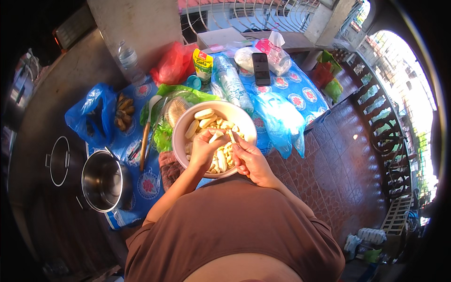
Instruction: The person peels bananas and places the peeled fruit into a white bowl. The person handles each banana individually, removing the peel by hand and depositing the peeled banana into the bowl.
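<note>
A pale pink bowl (pixel 179 141) at the table's near edge holds several whole peeled bananas (pixel 204 113) and many small cut pieces (pixel 227 149). Over the bowl, my left hand (pixel 206 146) grips a peeled banana (pixel 216 136), its end showing between thumb and fingers. My right hand (pixel 252 158), just to the right, is closed on what looks like a small knife (pixel 231 136); its narrow blade points up beside the banana, and the fingers cover most of the handle. The two hands are close together.
Left of the bowl are a wooden-handled spatula (pixel 145 141), a steel pot (pixel 102 181), a blue bag (pixel 90 116) and banana peels (pixel 124 112). Behind stand a coconut milk pouch (pixel 203 67), a wrapped roll of plastic cups (pixel 232 83) and a phone (pixel 260 68). A light-blue bag (pixel 280 120) hangs over the right edge.
</note>
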Motion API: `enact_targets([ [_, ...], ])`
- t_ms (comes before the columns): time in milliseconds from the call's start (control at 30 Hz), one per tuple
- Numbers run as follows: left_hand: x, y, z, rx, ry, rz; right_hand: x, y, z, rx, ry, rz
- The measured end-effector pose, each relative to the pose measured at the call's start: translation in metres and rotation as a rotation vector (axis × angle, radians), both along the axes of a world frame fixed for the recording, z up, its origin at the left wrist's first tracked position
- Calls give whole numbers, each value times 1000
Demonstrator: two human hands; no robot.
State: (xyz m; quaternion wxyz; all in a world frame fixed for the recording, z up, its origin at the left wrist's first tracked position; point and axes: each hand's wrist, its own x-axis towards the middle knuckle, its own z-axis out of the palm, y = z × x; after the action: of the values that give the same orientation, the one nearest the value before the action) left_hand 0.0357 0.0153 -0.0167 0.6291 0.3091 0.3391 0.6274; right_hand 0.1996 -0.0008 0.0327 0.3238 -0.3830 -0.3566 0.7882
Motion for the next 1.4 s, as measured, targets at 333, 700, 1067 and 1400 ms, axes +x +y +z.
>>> enact_targets([
  [333, -2, 3, -3, -32, -65, -38, -2, 7, -10, 462, -398, -40],
  [700, 6, 5, 12, -68, 323, -96, 26, 20, -4, 904, -857, -21],
  [1067, -5, 1, 11, -63, 88, -303, 26, 14, -6, 302, -175, 41],
  [1400, -20, -1, 34, -60, 250, -557, 30, 12, 10, 221, -119, 229],
])
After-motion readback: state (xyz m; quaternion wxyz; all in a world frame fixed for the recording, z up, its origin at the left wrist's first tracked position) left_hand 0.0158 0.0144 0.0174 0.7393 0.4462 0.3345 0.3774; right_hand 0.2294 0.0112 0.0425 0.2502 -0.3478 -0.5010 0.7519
